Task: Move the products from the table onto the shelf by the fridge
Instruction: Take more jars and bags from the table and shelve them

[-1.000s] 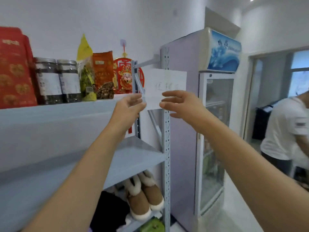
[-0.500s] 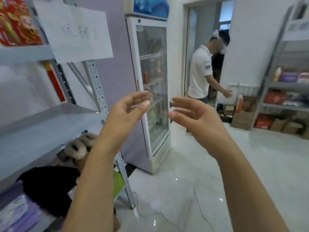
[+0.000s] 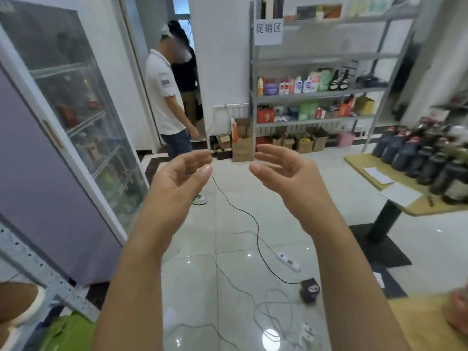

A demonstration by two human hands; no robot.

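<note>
Both my hands are raised in front of me, palms facing each other, fingers relaxed and holding nothing. My left hand [image 3: 181, 177] is left of centre, my right hand [image 3: 286, 173] right of centre. At the right edge stands a wooden table [image 3: 367, 168] crowded with several dark bottles [image 3: 415, 158] and two sheets of paper [image 3: 400, 193]. The glass-door fridge [image 3: 73, 117] fills the left side. Only the perforated post [image 3: 38, 269] of the shelf by the fridge shows at the lower left.
A person in a white shirt [image 3: 164, 97] stands by the doorway beyond the fridge. Cables and a power strip [image 3: 288, 260] trail across the tiled floor, with a small dark box [image 3: 310, 290]. A stocked grey rack [image 3: 316, 92] stands at the far wall, cardboard boxes beneath it.
My view has swung right, from the shelf and fridge toward the room and the table. Both hands stayed raised and empty, drifting slightly apart.
</note>
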